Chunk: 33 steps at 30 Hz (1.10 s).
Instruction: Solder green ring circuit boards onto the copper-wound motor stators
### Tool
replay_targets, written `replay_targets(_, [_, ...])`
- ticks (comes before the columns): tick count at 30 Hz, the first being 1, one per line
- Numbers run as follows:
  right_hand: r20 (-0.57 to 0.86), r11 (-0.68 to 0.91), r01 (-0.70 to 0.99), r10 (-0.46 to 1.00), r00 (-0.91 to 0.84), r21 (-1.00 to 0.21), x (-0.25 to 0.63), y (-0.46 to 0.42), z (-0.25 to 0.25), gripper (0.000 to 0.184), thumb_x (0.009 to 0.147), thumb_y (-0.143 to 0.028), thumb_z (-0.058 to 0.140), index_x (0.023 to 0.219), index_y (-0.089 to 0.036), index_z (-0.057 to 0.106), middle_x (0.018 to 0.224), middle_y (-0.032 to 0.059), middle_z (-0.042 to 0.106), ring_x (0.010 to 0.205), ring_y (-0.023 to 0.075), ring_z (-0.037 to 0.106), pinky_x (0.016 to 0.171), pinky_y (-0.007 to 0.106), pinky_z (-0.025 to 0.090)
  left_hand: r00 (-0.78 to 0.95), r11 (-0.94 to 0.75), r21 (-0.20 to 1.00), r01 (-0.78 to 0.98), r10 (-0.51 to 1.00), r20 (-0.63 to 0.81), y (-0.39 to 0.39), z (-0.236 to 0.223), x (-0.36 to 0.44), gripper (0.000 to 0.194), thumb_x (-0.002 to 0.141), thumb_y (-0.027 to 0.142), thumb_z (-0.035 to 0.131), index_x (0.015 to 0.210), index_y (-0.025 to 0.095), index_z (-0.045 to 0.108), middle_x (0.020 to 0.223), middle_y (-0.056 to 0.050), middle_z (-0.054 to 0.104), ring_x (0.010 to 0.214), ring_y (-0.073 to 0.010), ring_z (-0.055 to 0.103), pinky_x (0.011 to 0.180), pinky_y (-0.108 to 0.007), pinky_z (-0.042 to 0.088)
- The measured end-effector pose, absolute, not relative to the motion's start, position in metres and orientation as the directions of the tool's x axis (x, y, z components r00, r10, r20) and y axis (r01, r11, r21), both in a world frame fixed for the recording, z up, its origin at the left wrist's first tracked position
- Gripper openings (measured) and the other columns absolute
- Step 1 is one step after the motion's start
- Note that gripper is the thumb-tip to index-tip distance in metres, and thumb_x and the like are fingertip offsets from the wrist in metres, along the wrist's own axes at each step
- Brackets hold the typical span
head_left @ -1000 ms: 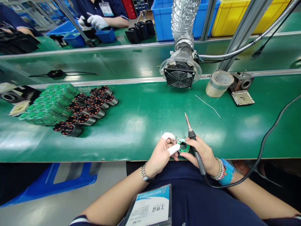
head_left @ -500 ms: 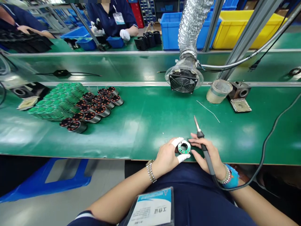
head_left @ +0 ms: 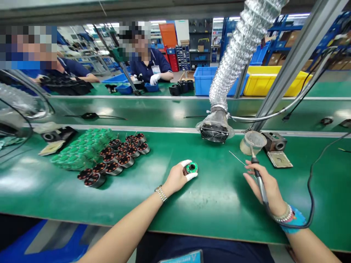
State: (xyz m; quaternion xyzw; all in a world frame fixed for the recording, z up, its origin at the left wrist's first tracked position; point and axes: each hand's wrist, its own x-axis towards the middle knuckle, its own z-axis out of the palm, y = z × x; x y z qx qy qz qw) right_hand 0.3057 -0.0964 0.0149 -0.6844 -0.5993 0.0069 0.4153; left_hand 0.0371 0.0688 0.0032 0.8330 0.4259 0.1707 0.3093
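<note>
Work surface (head_left: 208,215) viewed from its near edge; the right hand (head_left: 268,186), toward the right edge, grips the handle of a soldering iron (head_left: 261,184), whose tip points toward the far edge and overlaps a round pot (head_left: 252,138) in view, contact being impossible to tell; the left hand (head_left: 176,179) extends over the middle of the surface, its white-covered thumb and finger pinching the rim of a ring-shaped green circuit board (head_left: 195,168); a thin wire (head_left: 237,157) lies between the hands, partly hidden by the right; toward the left edge, copper-wound cores (head_left: 124,161) sit beside stacked green boards (head_left: 85,148); near the far edge, a fan (head_left: 214,133) hangs below a foil duct (head_left: 233,62), and an iron stand (head_left: 275,142) adjoins the pot; beyond that edge are a blue bin (head_left: 204,81), a yellow bin (head_left: 274,81) and two co-workers (head_left: 150,67).
</note>
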Motion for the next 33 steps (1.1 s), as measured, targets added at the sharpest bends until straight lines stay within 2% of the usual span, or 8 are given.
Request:
replay_targets(2, [0.558, 0.013, 0.859, 0.765, 0.322, -0.512, 0.331, -0.080, 0.018, 0.027, 0.081, -0.031, 0.058, 0.104, -0.019, 0.051, 0.109, 0.0107, 0.062, 0.073, 0.0178, 0.064, 0.073, 0.033, 0.052, 0.591, -0.414, 0.706, 0.575, 0.807, -0.008, 0.086, 0.002, 0.039, 0.047, 0.069, 0.041, 0.066, 0.107, 0.015, 0.056, 0.070, -0.001, 0.062, 0.061, -0.0152, 0.056, 0.061, -0.027, 0.046])
replay_targets(4, [0.571, -0.063, 0.874, 0.734, 0.368, -0.481, 0.346, -0.070, 0.017, 0.023, 0.082, -0.031, 0.057, 0.100, -0.018, 0.053, 0.092, 0.0082, 0.065, 0.070, 0.0183, 0.063, 0.070, 0.032, 0.051, 0.617, -0.346, 0.789, 0.507, 0.785, -0.053, 0.093, -0.001, 0.041, 0.051, 0.068, 0.039, 0.067, 0.110, 0.014, 0.053, 0.078, -0.003, 0.063, 0.066, -0.0155, 0.058, 0.065, -0.027, 0.047])
replay_targets(7, [0.509, -0.107, 0.836, 0.749, 0.424, -0.538, 0.338, -0.068, 0.013, 0.015, 0.085, -0.030, 0.052, 0.096, -0.020, 0.054, 0.076, 0.0036, 0.064, 0.062, 0.0159, 0.061, 0.061, 0.027, 0.048, 0.675, -0.230, 0.871, 0.434, 0.724, -0.144, 0.089, -0.002, 0.044, 0.058, 0.067, 0.038, 0.069, 0.116, 0.014, 0.048, 0.089, -0.005, 0.063, 0.068, -0.0142, 0.058, 0.066, -0.027, 0.048])
replay_targets(9, [0.460, -0.039, 0.799, 0.801, 0.384, -0.600, 0.315, -0.070, 0.011, 0.010, 0.086, -0.027, 0.050, 0.092, -0.021, 0.053, 0.075, 0.0022, 0.064, 0.061, 0.0140, 0.061, 0.060, 0.024, 0.047, 0.704, -0.225, 0.860, 0.459, 0.683, -0.196, 0.081, -0.001, 0.045, 0.060, 0.066, 0.039, 0.070, 0.117, 0.015, 0.048, 0.084, -0.003, 0.062, 0.061, -0.0123, 0.054, 0.062, -0.026, 0.047])
replay_targets(13, [0.338, 0.145, 0.673, 0.926, 0.165, -0.726, 0.264, -0.064, 0.009, 0.007, 0.085, -0.018, 0.050, 0.091, -0.021, 0.052, 0.082, 0.0018, 0.062, 0.069, 0.0122, 0.061, 0.064, 0.021, 0.047, 0.741, -0.320, 0.800, 0.508, 0.636, -0.216, 0.068, 0.004, 0.050, 0.058, 0.065, 0.040, 0.071, 0.114, 0.016, 0.053, 0.065, 0.003, 0.054, 0.052, -0.0101, 0.045, 0.053, -0.023, 0.042])
replay_targets(18, [0.281, 0.231, 0.525, 0.960, 0.015, -0.819, 0.237, -0.042, 0.001, 0.014, 0.081, -0.011, 0.051, 0.091, -0.020, 0.048, 0.080, -0.0003, 0.058, 0.067, 0.0097, 0.056, 0.063, 0.019, 0.044, 0.777, -0.386, 0.793, 0.471, 0.607, -0.166, 0.066, 0.005, 0.051, 0.055, 0.066, 0.040, 0.071, 0.113, 0.016, 0.053, 0.066, 0.003, 0.052, 0.050, -0.0087, 0.043, 0.051, -0.021, 0.041])
replay_targets(26, [0.287, 0.244, 0.453, 0.958, 0.028, -0.858, 0.228, -0.027, 0.000, 0.009, 0.082, -0.012, 0.048, 0.085, -0.020, 0.047, 0.073, -0.0028, 0.053, 0.062, 0.0081, 0.051, 0.061, 0.017, 0.043, 0.785, -0.427, 0.788, 0.444, 0.610, -0.112, 0.068, 0.001, 0.050, 0.055, 0.065, 0.043, 0.071, 0.110, 0.019, 0.053, 0.071, 0.002, 0.053, 0.050, -0.0083, 0.042, 0.049, -0.021, 0.041])
replay_targets(33, [0.185, 0.146, 0.408, 0.981, 0.057, -0.901, 0.227, -0.024, 0.005, 0.016, 0.079, -0.010, 0.048, 0.090, -0.022, 0.046, 0.070, -0.0039, 0.055, 0.061, 0.0090, 0.053, 0.061, 0.019, 0.044, 0.808, -0.428, 0.793, 0.433, 0.574, -0.132, 0.072, 0.003, 0.050, 0.055, 0.064, 0.044, 0.071, 0.111, 0.021, 0.054, 0.072, 0.002, 0.054, 0.049, -0.0079, 0.042, 0.050, -0.021, 0.040])
